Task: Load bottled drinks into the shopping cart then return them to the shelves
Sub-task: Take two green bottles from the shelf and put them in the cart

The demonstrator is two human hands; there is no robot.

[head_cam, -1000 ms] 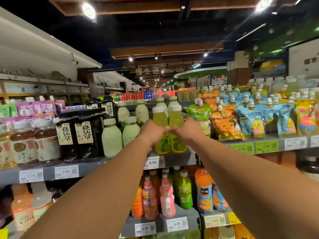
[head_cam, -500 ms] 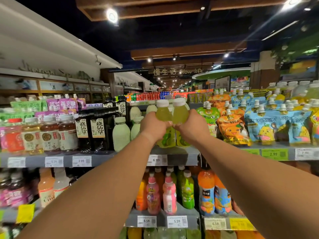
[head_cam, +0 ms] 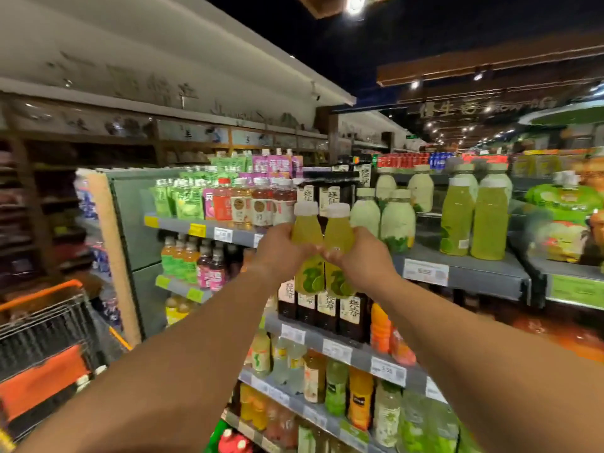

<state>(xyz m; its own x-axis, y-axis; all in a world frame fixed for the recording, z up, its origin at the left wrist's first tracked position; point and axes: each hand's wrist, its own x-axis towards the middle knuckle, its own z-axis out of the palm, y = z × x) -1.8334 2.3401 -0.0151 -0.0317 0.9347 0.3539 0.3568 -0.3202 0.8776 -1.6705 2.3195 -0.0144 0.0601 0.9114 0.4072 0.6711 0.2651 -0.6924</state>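
Since the earlier frames, both yellow-green lime-drink bottles have come off the grey top shelf and the view has swung left, so the black wire shopping cart with its orange handle and orange panel [head_cam: 49, 348] now shows at the lower left. The left hand [head_cam: 277, 253] is wrapped around the waist of the left clear plastic bottle with a white cap and lime slices on its label [head_cam: 306, 237], and the right hand [head_cam: 361, 259] is curled the same way around its twin, the right white-capped lime bottle [head_cam: 338, 238]. The two bottles are upright and touching side by side, held out on straight arms in front of the dark brown tea bottles with cream labels [head_cam: 327, 313]. Gripping at the waist, below the shoulders and above the labels, probably keeps each bottle steady and vertical, and pressing the pair together lets both travel as one load. Two more of the same yellow-green bottles [head_cam: 474, 220] stand on the grey metal shelf with price tags [head_cam: 464, 273] to the right, beside pale green white-capped bottles [head_cam: 380, 220]; that is likely the spot the carried pair left. The cart lies well apart to the left, so the loading half of the task seems to be under way, with a swing left and down needed next.
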